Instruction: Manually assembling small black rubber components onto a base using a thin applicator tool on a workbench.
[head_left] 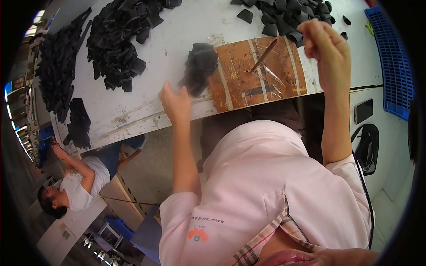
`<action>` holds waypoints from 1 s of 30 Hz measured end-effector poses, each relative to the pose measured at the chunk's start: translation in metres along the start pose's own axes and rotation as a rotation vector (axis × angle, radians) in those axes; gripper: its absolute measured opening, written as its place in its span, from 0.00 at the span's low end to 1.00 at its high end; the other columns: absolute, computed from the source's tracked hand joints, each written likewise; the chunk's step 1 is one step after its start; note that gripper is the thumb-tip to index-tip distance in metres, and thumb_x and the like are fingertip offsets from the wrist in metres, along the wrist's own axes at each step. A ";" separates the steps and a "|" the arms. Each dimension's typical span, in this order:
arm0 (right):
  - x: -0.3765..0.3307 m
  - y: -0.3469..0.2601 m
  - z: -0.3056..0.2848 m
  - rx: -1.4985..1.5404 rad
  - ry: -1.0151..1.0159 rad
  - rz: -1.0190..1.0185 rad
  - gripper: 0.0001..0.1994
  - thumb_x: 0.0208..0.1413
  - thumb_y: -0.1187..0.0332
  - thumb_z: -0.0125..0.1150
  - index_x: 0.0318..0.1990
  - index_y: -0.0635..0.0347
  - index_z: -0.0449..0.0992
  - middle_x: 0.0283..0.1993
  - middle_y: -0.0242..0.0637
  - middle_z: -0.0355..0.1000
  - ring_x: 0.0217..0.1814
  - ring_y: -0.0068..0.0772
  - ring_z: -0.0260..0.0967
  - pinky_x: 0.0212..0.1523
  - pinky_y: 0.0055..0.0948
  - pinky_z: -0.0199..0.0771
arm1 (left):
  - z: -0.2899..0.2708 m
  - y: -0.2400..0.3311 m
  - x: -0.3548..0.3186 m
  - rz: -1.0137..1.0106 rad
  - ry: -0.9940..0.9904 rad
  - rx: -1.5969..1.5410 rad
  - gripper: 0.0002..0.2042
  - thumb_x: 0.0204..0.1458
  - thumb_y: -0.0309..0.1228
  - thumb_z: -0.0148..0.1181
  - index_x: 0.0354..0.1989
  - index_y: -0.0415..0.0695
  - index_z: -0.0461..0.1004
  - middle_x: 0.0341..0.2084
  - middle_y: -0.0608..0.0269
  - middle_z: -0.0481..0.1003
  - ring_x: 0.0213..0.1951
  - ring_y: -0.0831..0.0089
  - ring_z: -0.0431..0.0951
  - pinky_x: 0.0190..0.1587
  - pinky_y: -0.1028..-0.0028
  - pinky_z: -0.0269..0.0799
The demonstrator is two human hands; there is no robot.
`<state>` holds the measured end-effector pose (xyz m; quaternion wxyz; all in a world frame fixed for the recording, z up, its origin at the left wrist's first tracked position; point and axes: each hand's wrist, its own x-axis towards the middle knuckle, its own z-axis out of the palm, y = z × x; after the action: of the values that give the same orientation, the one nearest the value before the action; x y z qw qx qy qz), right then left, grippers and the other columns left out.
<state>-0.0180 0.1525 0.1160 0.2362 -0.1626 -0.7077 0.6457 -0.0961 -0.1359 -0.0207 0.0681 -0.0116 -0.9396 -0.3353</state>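
My left hand is at the table's front edge, thumb and forefinger apart with nothing visible between them. Just beyond it lies a small stack of flat black pieces, its near end blurred. My right hand is raised at the right with its fingers curled together; whatever they may hold is hidden. Left of and below that hand is a brown board with strips of clear tape, set at the table edge. A slim brown stick slants over the board.
Curved black pieces are heaped behind the board. Flat black pieces form a big heap and a long pile at left. A blue plastic crate, a phone and a black pouch are at right. Another person sits at far left.
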 end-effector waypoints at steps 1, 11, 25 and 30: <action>-0.014 0.004 0.007 -0.056 -0.111 0.057 0.13 0.54 0.62 0.51 0.28 0.63 0.75 0.16 0.23 0.61 0.18 0.11 0.55 0.18 0.13 0.54 | 0.003 -0.013 0.000 0.035 -0.035 0.042 0.17 0.41 0.26 0.56 0.41 0.35 0.66 0.33 0.49 0.67 0.37 0.58 0.68 0.43 0.65 0.63; -0.062 0.026 0.050 -0.207 -0.595 0.248 0.12 0.52 0.67 0.53 0.24 0.69 0.72 0.16 0.32 0.63 0.19 0.20 0.58 0.20 0.22 0.59 | 0.013 -0.022 0.011 0.196 0.134 0.058 0.07 0.39 0.30 0.61 0.22 0.40 0.72 0.26 0.59 0.69 0.30 0.70 0.67 0.34 0.74 0.64; -0.071 0.014 0.065 -0.220 -0.466 0.036 0.11 0.50 0.66 0.54 0.27 0.69 0.71 0.18 0.36 0.65 0.19 0.25 0.61 0.22 0.25 0.61 | -0.053 0.018 0.006 -0.188 -0.249 -0.852 0.05 0.47 0.23 0.53 0.31 0.35 0.71 0.23 0.65 0.73 0.22 0.85 0.70 0.24 0.86 0.63; -0.065 0.024 0.069 0.067 -0.511 0.305 0.14 0.47 0.62 0.59 0.27 0.67 0.71 0.20 0.32 0.67 0.20 0.21 0.61 0.21 0.22 0.63 | -0.038 0.095 -0.033 -0.210 -0.627 -1.131 0.06 0.50 0.25 0.52 0.35 0.38 0.69 0.30 0.68 0.70 0.32 0.82 0.68 0.37 0.82 0.62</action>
<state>-0.0029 0.0627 0.0804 -0.0442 -0.0913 -0.6901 0.7166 -0.0528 -0.0858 0.0636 -0.2588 -0.0511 -0.5896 -0.7634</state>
